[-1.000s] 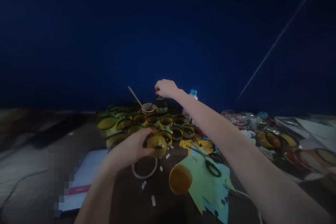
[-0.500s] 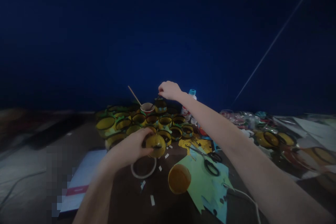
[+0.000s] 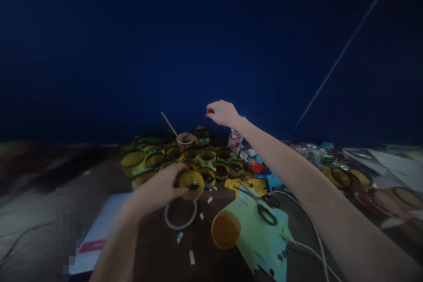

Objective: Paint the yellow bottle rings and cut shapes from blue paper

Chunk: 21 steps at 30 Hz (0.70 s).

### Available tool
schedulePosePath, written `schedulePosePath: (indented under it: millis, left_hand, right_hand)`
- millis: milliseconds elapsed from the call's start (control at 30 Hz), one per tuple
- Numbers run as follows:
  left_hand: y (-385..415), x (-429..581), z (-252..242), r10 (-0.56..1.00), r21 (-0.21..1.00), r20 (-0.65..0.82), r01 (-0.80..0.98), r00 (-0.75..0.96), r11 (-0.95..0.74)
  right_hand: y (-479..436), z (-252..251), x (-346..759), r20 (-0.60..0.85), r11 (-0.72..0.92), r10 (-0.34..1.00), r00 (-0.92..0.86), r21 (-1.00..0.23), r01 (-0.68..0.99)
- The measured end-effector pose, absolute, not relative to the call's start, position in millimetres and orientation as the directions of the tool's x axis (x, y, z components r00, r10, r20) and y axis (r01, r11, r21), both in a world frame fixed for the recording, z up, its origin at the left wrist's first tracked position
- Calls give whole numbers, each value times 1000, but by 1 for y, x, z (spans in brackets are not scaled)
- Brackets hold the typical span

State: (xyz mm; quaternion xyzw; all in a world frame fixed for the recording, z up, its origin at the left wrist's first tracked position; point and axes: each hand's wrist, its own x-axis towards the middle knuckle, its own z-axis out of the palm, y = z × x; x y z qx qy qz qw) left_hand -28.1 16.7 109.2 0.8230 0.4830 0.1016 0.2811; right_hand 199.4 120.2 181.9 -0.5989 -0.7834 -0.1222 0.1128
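Observation:
My left hand (image 3: 158,189) is closed around a small yellow round container (image 3: 192,180) held just above a white tape ring (image 3: 180,213) on the dark table. My right hand (image 3: 222,113) is stretched far forward, above and to the right of a decorated cup (image 3: 201,135) at the back of the cluster. Its fingers are curled in a pinch; whether anything is in them is too dim to tell. Several yellow ring-shaped containers (image 3: 208,156) stand in rows between the two hands.
A red paper cup with a wooden stick (image 3: 184,139) stands at the back. A can (image 3: 234,139), black scissors (image 3: 264,209) on green paper (image 3: 261,238), a yellow cup on its side (image 3: 225,229), a white cable (image 3: 310,246) and a white sheet (image 3: 99,233) lie around.
My right hand has lifted off the decorated cup at the back and drifted right and slightly up. My left hand keeps holding the yellow container, nearly still.

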Motion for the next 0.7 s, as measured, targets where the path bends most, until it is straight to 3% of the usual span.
schedulePosePath:
  millis: [333, 700]
  left_hand:
    - [18, -30, 110, 861, 533, -65, 747, 504, -397]
    - [23, -39, 107, 890, 503, -82, 789, 449, -352]
  right_hand:
    - [105, 170, 200, 391, 175, 892, -227, 166, 971]
    - [96, 154, 212, 408, 81, 900, -150, 182, 980]
